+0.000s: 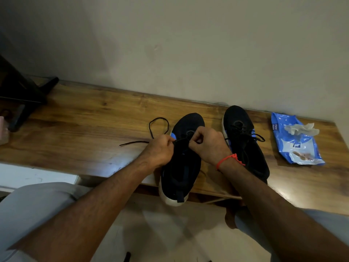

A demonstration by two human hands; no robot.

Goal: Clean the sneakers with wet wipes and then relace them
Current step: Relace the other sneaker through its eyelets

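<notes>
Both forearms reach in over pale-trousered knees to a black sneaker whose white heel hangs over the near edge of a wooden bench. Left hand pinches the black lace at the shoe's left side; the loose lace loops out beyond that hand and its end lies on the wood. Right hand, a red thread at the wrist, has its fingers curled on the lace over the tongue. Right of this hand stands the second sneaker, laced. Farther right lies a blue wipes pack with a crumpled wipe on it.
</notes>
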